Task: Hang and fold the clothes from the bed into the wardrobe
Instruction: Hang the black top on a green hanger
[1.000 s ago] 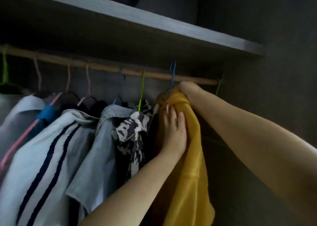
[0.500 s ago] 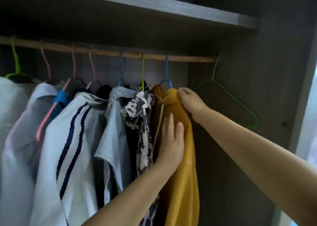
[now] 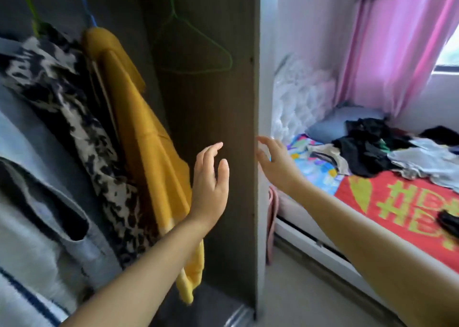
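Observation:
A mustard-yellow garment [image 3: 144,133] hangs on a blue hanger at the right end of the row in the wardrobe [image 3: 223,103], beside a black-and-white patterned top [image 3: 82,128]. My left hand [image 3: 211,180] floats empty with relaxed fingers just right of the yellow garment, clear of it. My right hand [image 3: 275,162] is also empty, fingers loosely spread, beyond the wardrobe's side panel toward the bed [image 3: 397,202]. A heap of dark and grey clothes [image 3: 387,148] lies on the bed.
An empty green hanger [image 3: 196,46] hangs at the far right of the wardrobe. Light shirts fill the wardrobe's left. A blue pillow [image 3: 330,125] and pink curtains [image 3: 397,48] stand behind the bed. Floor runs between wardrobe and bed.
Both hands have let go of the yellow garment and drawn back. My view has swung right from the rail to the bed.

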A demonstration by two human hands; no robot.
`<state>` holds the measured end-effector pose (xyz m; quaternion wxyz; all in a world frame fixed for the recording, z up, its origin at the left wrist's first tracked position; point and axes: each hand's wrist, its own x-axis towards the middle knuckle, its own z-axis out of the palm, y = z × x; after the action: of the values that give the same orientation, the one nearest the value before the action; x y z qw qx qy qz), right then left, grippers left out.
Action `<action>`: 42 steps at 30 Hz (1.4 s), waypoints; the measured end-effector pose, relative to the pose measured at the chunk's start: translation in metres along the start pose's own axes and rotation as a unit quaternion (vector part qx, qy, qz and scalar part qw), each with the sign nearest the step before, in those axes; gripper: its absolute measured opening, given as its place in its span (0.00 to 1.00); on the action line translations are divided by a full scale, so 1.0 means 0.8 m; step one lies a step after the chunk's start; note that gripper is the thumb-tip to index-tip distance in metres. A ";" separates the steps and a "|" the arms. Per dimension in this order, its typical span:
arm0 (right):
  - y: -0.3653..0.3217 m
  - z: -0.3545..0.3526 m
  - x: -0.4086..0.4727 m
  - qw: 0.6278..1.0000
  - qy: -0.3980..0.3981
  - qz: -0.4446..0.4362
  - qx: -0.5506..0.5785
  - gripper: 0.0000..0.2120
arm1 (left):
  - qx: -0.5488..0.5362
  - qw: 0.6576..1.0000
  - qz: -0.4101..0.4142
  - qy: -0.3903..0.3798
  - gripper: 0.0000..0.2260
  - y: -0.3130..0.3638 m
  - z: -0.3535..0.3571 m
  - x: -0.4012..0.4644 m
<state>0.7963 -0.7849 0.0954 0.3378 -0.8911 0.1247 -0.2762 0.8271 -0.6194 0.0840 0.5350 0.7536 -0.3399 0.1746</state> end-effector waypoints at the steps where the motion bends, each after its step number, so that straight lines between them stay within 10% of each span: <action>1: 0.026 -0.005 -0.017 1.000 -0.002 0.019 -0.005 0.19 | -0.003 1.000 -0.002 -0.016 0.20 -0.003 0.018 -0.011; 26: 0.570 -0.506 -0.473 0.835 0.024 0.523 -0.170 0.20 | -0.037 0.879 0.045 -0.474 0.17 0.240 0.682 -0.218; 42: 0.793 -0.559 -0.399 0.769 0.034 0.625 -0.126 0.21 | 0.055 0.816 0.017 -0.576 0.19 0.190 0.978 -0.127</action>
<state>0.2558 -1.3625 -0.1833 0.3158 -0.6406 0.6997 -0.0161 0.5702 -1.3399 -0.1621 0.1961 0.7391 -0.5880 -0.2637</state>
